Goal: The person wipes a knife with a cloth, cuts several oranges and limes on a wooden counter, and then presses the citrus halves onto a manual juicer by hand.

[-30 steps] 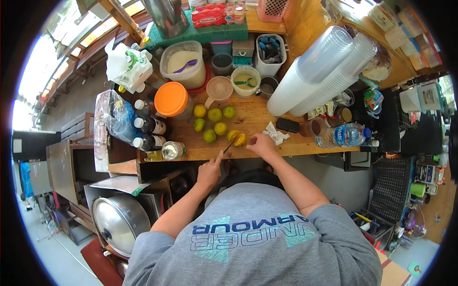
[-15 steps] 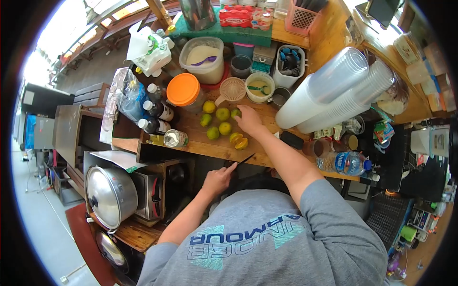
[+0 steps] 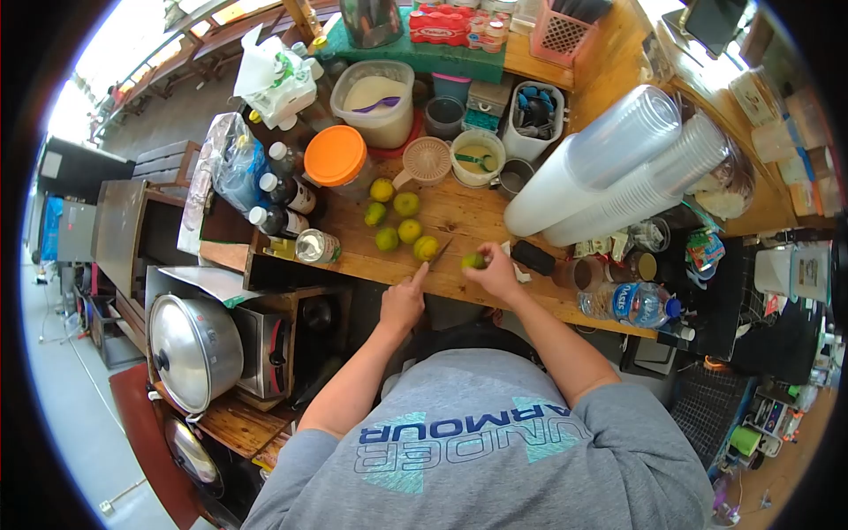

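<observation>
My left hand (image 3: 404, 303) is closed round the handle of a small knife (image 3: 443, 249), its dark blade pointing up and to the right over the wooden counter (image 3: 353, 265). Between the fingers of my right hand (image 3: 497, 276) is a small green orange (image 3: 473, 261), just right of the blade. Several more green-yellow oranges (image 3: 406, 205) lie loosely grouped on the wood. Nearest the knife is a cut orange (image 3: 426, 247), partly behind the blade. Beyond the fruit sits a citrus juicer (image 3: 426, 161) with a handle. The knife handle is mostly hidden in my left fist.
An orange-lidded tub (image 3: 336, 156), dark bottles (image 3: 287, 221) and a small glass jar (image 3: 317, 247) stand at left. Stacked plastic cups (image 3: 583, 168), a black case (image 3: 533, 257) and a water bottle (image 3: 632, 304) occupy the right. Behind are a white-powder container (image 3: 375, 102) and a tub with a green spoon (image 3: 477, 161).
My right hand has picked up a green orange from the group and brought it nearer to me, to the right. My left hand has raised the knife over the counter beside the cut fruit.
</observation>
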A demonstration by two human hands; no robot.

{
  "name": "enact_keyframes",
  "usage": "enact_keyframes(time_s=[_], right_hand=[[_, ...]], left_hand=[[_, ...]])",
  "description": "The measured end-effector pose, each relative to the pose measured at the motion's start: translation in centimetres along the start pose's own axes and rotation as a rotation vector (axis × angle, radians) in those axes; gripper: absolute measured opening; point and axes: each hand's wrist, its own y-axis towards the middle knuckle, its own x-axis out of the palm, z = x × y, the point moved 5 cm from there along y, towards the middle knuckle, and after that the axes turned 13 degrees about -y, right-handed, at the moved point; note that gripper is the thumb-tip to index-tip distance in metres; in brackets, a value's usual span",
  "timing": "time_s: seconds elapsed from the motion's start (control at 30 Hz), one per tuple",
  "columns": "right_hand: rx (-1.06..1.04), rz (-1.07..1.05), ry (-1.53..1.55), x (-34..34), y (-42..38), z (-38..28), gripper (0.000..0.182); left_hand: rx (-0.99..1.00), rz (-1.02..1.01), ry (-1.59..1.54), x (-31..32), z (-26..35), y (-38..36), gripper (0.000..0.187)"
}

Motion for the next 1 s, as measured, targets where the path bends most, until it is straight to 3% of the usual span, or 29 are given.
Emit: enact_keyframes(time_s=[0.03, 0.17, 0.3, 0.37, 0.47, 0.57, 0.9, 1.0], right_hand=[[-0.005, -0.116, 0.006, 0.3, -1.0, 0.8, 0.064], [0.028, -0.033, -0.070, -2.5, -1.2, 2.5, 0.065], [-0.083, -0.159, -0.252, -4.8, 0.2, 0.2, 0.061], [-0.364, -0.262, -0.269, -3.1, 0.2, -1.1, 0.066], [-0.522, -0.327, -0.503, -1.4, 0.2, -3.8, 0.066], [-0.585, -0.277, -0.506, -0.9, 0.1, -5.8, 0.057], [-0.644, -0.402, -0.482, 0.0, 1.5, -5.3, 0.055], [-0.577, -0.442, -0.529, 0.4, 1.9, -5.4, 0.054]], left_hand=[[0.011, -0.008, 0.000, 0.0, -0.1, 0.3, 0.057], [0.119, 0.003, -0.045, -1.7, 0.7, -0.2, 0.051], [0.254, -0.095, -0.015, -3.6, 1.9, -2.6, 0.049], [0.311, -0.103, 0.019, -4.5, 2.6, -3.6, 0.048], [0.361, -0.086, 0.097, -5.4, 3.5, -4.1, 0.048], [0.349, -0.083, 0.157, -5.2, 3.2, -4.2, 0.052], [0.328, -0.132, 0.219, -4.8, 3.7, -3.7, 0.061], [0.315, -0.163, 0.276, -4.7, 4.1, -3.5, 0.060]])
